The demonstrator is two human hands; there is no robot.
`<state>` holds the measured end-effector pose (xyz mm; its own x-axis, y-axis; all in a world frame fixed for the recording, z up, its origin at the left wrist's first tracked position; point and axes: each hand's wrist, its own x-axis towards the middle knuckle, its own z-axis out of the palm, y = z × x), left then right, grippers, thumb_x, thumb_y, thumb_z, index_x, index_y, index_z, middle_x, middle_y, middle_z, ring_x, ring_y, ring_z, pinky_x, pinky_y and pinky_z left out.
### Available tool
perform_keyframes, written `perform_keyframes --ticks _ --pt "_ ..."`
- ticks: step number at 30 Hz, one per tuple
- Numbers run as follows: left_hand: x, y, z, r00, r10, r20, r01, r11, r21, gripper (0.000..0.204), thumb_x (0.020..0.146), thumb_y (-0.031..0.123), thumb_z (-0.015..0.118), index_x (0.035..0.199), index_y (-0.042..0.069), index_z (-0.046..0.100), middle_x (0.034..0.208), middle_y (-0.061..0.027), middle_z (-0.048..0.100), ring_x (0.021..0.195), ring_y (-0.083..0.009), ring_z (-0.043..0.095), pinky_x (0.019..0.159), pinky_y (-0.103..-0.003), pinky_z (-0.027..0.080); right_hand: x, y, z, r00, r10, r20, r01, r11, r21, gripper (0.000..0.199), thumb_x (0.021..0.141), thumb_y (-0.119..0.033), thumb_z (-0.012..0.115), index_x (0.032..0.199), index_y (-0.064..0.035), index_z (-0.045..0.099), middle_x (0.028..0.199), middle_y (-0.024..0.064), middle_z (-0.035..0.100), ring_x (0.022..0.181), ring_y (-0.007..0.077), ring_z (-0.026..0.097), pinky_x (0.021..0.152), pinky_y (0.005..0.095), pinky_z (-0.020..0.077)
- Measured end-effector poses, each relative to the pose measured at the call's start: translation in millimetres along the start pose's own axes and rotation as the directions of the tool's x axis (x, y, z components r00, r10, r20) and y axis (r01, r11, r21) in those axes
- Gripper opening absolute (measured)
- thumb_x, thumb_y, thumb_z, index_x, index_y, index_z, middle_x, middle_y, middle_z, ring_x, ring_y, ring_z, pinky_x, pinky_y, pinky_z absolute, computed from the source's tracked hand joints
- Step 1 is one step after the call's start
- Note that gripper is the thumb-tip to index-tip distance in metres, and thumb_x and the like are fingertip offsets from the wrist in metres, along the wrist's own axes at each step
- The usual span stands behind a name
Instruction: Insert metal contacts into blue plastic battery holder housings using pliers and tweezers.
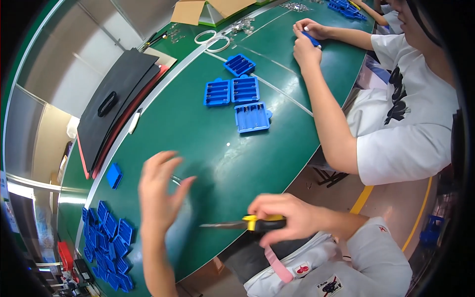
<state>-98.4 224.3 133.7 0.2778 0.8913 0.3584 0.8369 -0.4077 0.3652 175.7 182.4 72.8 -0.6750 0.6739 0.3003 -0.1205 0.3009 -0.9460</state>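
My right hand (pixel 289 218) is wrapped round the black and yellow handles of what look like long-nose pliers (pixel 225 225). Their long, thin metal tip points left over the green table's near edge. My left hand (pixel 161 190) is raised above the table, slightly blurred, its thumb apart from the fingers and nothing seen in it. A small shiny curved piece (pixel 175 179) shows beside its thumb; its kind is unclear. Ahead lie several blue battery holders (pixel 253 118) with open slots and small metal contacts. A pile of blue battery holders (pixel 106 245) lies left of my left hand.
A single blue piece (pixel 114 175) lies near the table's left edge. Black sheets (pixel 116 96), two white rings (pixel 217 44), loose metal parts (pixel 242 25) and a cardboard box (pixel 188 12) sit farther off. At right, a co-worker's hands (pixel 308 47) hold a blue piece.
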Motion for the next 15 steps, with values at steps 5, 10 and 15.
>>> perform_keyframes --ticks 5,10,15 --pt "74.3 30.1 91.8 0.96 0.266 0.087 -0.261 0.963 -0.064 0.036 0.07 0.014 0.081 0.101 0.005 0.065 0.131 -0.016 0.052 0.127 -0.0366 0.045 0.1 -0.046 0.042 -57.1 -7.3 -9.1 0.962 0.23 -0.148 -0.209 0.967 0.145 0.021 0.08 -0.012 0.077 0.083 0.0021 0.061 0.11 0.0114 0.055 0.094 0.0223 0.056 0.081 0.0308 0.0453" --pt "83.2 24.0 102.8 0.936 0.335 0.103 -0.321 0.938 -0.133 0.021 0.071 0.006 0.075 0.084 0.004 0.059 0.138 -0.0179 0.049 0.133 -0.0386 0.04 0.103 -0.048 0.039 -70.9 -4.3 -12.9 0.934 0.276 -0.225 -0.207 0.935 0.288 0.012 0.083 -0.007 0.072 0.087 0.0012 0.064 0.11 0.0102 0.057 0.098 0.021 0.057 0.088 0.031 0.0455" --pt "34.7 0.3 54.0 0.982 -0.177 -0.06 0.111 0.812 -0.574 0.016 0.08 0.002 0.064 0.085 0.001 0.048 0.111 -0.0196 0.067 0.086 -0.0177 0.063 0.075 -0.029 0.051 -37.8 -0.1 -8.9 0.939 0.254 -0.231 -0.168 0.927 0.335 0.007 0.089 -0.004 0.063 0.09 0.0029 0.065 0.105 0.0119 0.064 0.094 0.0201 0.063 0.086 0.0307 0.0486"
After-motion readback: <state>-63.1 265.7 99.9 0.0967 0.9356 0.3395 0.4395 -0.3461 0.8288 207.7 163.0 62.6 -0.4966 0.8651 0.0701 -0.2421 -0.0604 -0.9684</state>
